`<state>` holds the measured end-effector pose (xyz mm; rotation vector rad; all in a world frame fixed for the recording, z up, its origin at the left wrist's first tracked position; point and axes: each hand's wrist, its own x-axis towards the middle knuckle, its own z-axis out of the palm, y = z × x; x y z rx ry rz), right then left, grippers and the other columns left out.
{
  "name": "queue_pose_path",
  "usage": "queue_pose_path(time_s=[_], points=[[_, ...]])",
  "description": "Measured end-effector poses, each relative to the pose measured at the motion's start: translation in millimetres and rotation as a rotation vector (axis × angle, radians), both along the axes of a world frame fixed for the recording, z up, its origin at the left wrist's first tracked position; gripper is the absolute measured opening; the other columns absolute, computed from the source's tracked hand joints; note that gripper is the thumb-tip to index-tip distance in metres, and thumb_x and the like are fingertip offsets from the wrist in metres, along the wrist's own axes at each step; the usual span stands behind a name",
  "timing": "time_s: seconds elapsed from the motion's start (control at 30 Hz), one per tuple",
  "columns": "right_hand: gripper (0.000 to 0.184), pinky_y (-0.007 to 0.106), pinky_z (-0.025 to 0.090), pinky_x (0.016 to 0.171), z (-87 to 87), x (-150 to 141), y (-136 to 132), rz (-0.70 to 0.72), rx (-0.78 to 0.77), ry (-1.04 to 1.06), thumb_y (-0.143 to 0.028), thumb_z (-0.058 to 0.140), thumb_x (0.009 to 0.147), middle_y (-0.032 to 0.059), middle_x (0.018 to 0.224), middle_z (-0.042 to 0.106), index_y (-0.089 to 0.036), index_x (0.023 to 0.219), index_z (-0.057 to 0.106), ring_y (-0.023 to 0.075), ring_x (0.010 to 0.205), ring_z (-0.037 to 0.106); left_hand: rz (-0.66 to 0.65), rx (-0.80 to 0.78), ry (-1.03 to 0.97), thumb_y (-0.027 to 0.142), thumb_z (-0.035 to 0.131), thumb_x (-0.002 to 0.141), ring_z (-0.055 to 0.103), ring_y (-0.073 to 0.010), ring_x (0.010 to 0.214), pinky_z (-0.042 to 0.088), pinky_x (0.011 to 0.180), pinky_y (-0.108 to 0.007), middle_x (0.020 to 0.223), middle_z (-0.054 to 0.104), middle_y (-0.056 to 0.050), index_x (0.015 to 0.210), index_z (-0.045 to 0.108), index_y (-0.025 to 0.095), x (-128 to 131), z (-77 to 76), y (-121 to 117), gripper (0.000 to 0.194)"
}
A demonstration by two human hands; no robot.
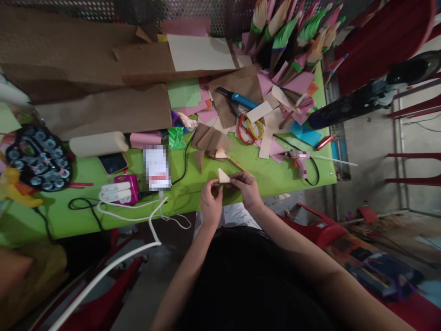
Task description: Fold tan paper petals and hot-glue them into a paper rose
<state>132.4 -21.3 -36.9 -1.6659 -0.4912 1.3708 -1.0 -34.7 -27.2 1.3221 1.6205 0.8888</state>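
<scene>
A small cream paper piece (223, 176) with a slanted top edge is held over the near edge of the green table. My right hand (248, 188) pinches its right side between thumb and fingers. At its lower left corner my left hand (211, 200) has thumb and fingertips closed on it; the exact grip is partly hidden. Just beyond lie folded brown paper pieces (211, 141) and a thin wooden stick (239, 166) with a cream paper tip.
Scissors (245, 131), a blue utility knife (243, 99) and paper scraps lie farther back. A pink glue gun (300, 162) rests at right, paper pencil-shaped cones (282, 39) behind. Left are a phone (113, 162), a power strip (124, 189) and a white cable (151, 225).
</scene>
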Motion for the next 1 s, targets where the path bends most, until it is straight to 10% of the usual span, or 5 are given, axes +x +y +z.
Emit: queue_pose_path(time_s=[0.27, 0.57, 0.83, 1.0], points=[[0.034, 0.028, 0.049, 0.055, 6.1, -3.6, -6.0, 0.059, -0.009, -0.015, -0.045, 0.081, 0.061, -0.0022, 0.065, 0.063, -0.021, 0.074, 0.061, 0.0147, 0.056, 0.056, 0.048, -0.122, -0.171, 0.016, 0.059, 0.089, 0.071, -0.0159, 0.087, 0.058, 0.078, -0.028, 0.095, 0.073, -0.006, 0.105, 0.058, 0.019, 7.1, -11.0, 15.3, 0.017], [0.028, 0.028, 0.047, 0.062, 0.3, -3.2, -7.9, 0.163, 0.049, -0.085, -0.043, 0.075, 0.068, -0.0012, 0.070, 0.066, -0.021, 0.081, 0.063, 0.0161, 0.064, 0.059, -0.325, 0.151, 0.328, 0.010, 0.053, 0.092, 0.064, -0.0217, 0.098, 0.052, 0.088, -0.034, 0.104, 0.067, -0.007, 0.110, 0.070, 0.025, -4.0, -11.5, 13.4, 0.029], [0.019, 0.038, 0.045, 0.080, 5.8, 47.3, 8.3, 0.510, 0.224, -1.128, -0.022, 0.058, 0.088, 0.0107, 0.104, 0.065, -0.023, 0.106, 0.066, 0.0273, 0.095, 0.058, -0.504, 0.310, 0.531, 0.017, 0.053, 0.095, 0.060, -0.0232, 0.089, 0.048, 0.079, -0.035, 0.097, 0.067, -0.007, 0.108, 0.071, 0.025, -11.0, -15.1, 16.7, 0.024], [0.011, 0.038, 0.041, 0.077, -0.4, 60.4, 8.6, 0.694, 0.198, -1.294, -0.025, 0.054, 0.095, 0.0094, 0.089, 0.065, -0.022, 0.092, 0.065, 0.0272, 0.085, 0.055, -0.534, 0.356, 0.548, 0.017, 0.052, 0.095, 0.062, -0.0238, 0.091, 0.048, 0.084, -0.037, 0.097, 0.070, -0.007, 0.106, 0.070, 0.026, -11.7, -16.5, 12.1, 0.022]])
